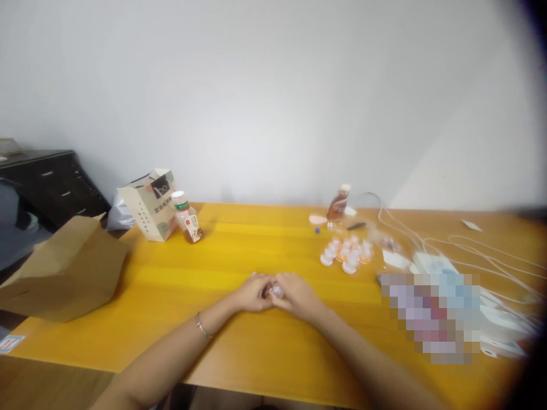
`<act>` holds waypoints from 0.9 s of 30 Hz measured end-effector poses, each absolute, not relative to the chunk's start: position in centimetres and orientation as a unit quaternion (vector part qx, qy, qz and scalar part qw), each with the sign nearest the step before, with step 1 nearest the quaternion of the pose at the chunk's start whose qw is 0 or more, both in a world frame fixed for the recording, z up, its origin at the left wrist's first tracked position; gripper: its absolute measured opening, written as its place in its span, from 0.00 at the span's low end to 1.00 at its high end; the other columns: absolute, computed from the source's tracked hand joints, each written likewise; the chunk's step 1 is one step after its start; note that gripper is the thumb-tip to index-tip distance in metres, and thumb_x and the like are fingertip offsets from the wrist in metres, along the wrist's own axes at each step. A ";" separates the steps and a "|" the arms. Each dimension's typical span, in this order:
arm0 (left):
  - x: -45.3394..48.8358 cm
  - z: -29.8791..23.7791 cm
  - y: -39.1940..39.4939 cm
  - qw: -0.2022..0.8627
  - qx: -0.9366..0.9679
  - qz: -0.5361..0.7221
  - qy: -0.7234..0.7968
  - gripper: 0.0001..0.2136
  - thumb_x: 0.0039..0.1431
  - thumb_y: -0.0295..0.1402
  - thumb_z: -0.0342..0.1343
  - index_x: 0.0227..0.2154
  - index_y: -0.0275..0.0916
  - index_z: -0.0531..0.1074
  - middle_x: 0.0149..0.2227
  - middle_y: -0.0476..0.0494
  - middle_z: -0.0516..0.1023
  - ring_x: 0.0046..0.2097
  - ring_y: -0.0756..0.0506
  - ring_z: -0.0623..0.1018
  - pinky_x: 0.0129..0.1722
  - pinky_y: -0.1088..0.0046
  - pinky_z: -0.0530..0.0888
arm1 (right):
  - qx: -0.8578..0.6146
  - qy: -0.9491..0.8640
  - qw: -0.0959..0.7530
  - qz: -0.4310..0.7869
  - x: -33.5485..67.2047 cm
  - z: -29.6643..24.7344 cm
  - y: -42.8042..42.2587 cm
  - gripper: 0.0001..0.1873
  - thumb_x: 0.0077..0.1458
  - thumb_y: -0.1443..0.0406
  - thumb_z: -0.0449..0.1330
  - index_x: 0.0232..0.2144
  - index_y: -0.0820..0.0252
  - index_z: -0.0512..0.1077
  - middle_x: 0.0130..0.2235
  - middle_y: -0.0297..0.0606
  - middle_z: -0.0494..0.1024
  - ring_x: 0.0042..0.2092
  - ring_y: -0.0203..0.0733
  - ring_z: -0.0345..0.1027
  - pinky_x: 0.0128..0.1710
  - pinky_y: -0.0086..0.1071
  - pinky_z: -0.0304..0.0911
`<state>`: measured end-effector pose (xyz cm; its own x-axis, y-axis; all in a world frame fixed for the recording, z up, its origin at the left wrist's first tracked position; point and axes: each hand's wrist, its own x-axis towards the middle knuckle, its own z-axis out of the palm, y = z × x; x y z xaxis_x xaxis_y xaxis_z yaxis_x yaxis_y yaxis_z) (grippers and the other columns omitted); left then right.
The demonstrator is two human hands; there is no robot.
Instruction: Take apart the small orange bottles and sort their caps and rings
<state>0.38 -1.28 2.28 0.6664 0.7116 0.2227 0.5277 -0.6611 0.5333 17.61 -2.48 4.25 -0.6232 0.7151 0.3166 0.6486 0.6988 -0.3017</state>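
Grip together: left hand (253,293) meets right hand (297,295)

Beneath is a yellow wooden table (256,353), a cream printed paper bag (149,210) near its far left corner. Both hands clasp a small, clear, shiny object (277,291) midway between near and far edges.

Paper bag (152,212): Chinese chars on frt, too blurry
Bottle by bag (188,219): grn & wht lbls, txt illeg.
Lower-left card (11,343): markings unreadable
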 end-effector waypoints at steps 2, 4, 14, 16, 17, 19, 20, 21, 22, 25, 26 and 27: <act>0.3 2.2 -1.3 0.229 0.888 0.210 0.339 0.10 0.49 0.37 0.54 0.32 0.38 0.64 0.25 0.52 0.68 0.27 0.51 0.68 0.31 0.77 0.61 | -0.365 -0.893 0.246 0.089 17.9 5.0 -2.7 0.05 0.52 0.63 0.52 0.33 0.58 0.63 0.31 0.37 0.71 0.33 0.39 0.64 0.33 0.30 0.56; 0.3 2.2 -1.3 0.227 0.886 0.207 0.348 0.12 0.49 0.40 0.55 0.31 0.37 0.64 0.25 0.52 0.68 0.27 0.51 0.68 0.32 0.76 0.61 | -0.373 -0.877 0.283 0.111 18.3 5.3 -2.9 0.08 0.50 0.63 0.54 0.35 0.58 0.63 0.30 0.36 0.71 0.32 0.39 0.64 0.32 0.30 0.57; 0.2 2.1 -1.3 0.230 0.877 0.200 0.371 0.15 0.47 0.43 0.57 0.33 0.38 0.64 0.26 0.53 0.70 0.29 0.51 0.68 0.35 0.75 0.60 | -0.580 -0.684 0.410 0.167 20.0 1.0 5.3 0.14 0.45 0.58 0.57 0.33 0.58 0.61 0.25 0.31 0.69 0.27 0.37 0.65 0.27 0.28 0.59; 0.2 2.1 -1.2 0.227 0.877 0.201 0.372 0.15 0.47 0.43 0.58 0.33 0.38 0.64 0.27 0.53 0.70 0.29 0.51 0.68 0.36 0.75 0.60 | -0.602 -0.664 0.416 0.156 20.1 0.4 7.6 0.12 0.43 0.59 0.57 0.31 0.57 0.61 0.24 0.30 0.69 0.26 0.37 0.65 0.27 0.28 0.58; 0.2 2.0 -1.2 0.226 0.878 0.201 0.372 0.15 0.47 0.43 0.58 0.33 0.38 0.64 0.27 0.53 0.70 0.29 0.51 0.68 0.36 0.75 0.60 | -0.607 -0.658 0.418 0.152 20.0 0.2 8.6 0.11 0.43 0.60 0.57 0.29 0.57 0.61 0.23 0.30 0.68 0.26 0.37 0.64 0.28 0.29 0.58; 0.2 2.0 -1.2 0.225 0.878 0.202 0.372 0.15 0.47 0.43 0.58 0.33 0.38 0.64 0.27 0.53 0.70 0.30 0.51 0.68 0.37 0.74 0.60 | -0.617 -0.646 0.425 0.145 19.9 -0.1 10.3 0.10 0.44 0.59 0.56 0.28 0.57 0.61 0.23 0.30 0.67 0.26 0.37 0.63 0.28 0.29 0.57; 0.1 2.0 -1.2 0.225 0.877 0.203 0.372 0.15 0.47 0.43 0.58 0.33 0.39 0.64 0.27 0.53 0.70 0.30 0.51 0.68 0.37 0.74 0.60 | -0.622 -0.640 0.428 0.142 19.8 -0.1 11.0 0.09 0.44 0.59 0.55 0.27 0.58 0.61 0.23 0.30 0.67 0.26 0.38 0.63 0.28 0.29 0.57; 0.1 2.0 -1.3 0.225 0.877 0.203 0.374 0.15 0.47 0.43 0.58 0.33 0.39 0.64 0.27 0.52 0.70 0.30 0.51 0.68 0.38 0.74 0.60 | -0.626 -0.635 0.431 0.139 19.7 -0.2 11.6 0.10 0.45 0.58 0.55 0.26 0.58 0.61 0.23 0.30 0.67 0.26 0.38 0.62 0.28 0.29 0.57; 0.1 2.0 -1.3 0.225 0.876 0.201 0.375 0.15 0.47 0.43 0.58 0.33 0.39 0.64 0.28 0.52 0.70 0.30 0.51 0.68 0.38 0.73 0.60 | -0.630 -0.630 0.434 0.137 19.6 -0.2 12.2 0.10 0.45 0.58 0.55 0.26 0.58 0.61 0.23 0.30 0.66 0.26 0.38 0.62 0.28 0.29 0.56; 0.2 2.1 -1.3 0.228 0.876 0.196 0.377 0.16 0.47 0.44 0.58 0.33 0.39 0.64 0.28 0.52 0.70 0.30 0.51 0.69 0.38 0.73 0.60 | -0.638 -0.617 0.440 0.135 19.6 -0.1 13.4 0.11 0.45 0.57 0.55 0.25 0.58 0.61 0.23 0.31 0.67 0.27 0.39 0.62 0.28 0.30 0.56; 0.2 2.2 -1.3 0.229 0.876 0.196 0.376 0.16 0.47 0.44 0.58 0.33 0.39 0.64 0.27 0.52 0.70 0.30 0.51 0.68 0.37 0.73 0.60 | -0.640 -0.614 0.442 0.137 19.6 0.0 13.7 0.11 0.45 0.57 0.55 0.25 0.58 0.62 0.23 0.31 0.67 0.27 0.39 0.62 0.28 0.30 0.56; 0.2 2.2 -1.3 0.230 0.876 0.198 0.375 0.16 0.47 0.44 0.58 0.33 0.39 0.64 0.27 0.52 0.70 0.30 0.51 0.68 0.37 0.74 0.60 | -0.641 -0.611 0.443 0.139 19.6 0.0 13.9 0.11 0.45 0.57 0.55 0.26 0.59 0.62 0.23 0.32 0.67 0.27 0.39 0.63 0.28 0.30 0.56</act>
<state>0.19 -1.29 2.16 0.6412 0.7472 0.1747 0.5656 -0.6141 0.5505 19.63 13.88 0.01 0.2139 0.9069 0.3631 0.6599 0.1400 -0.7382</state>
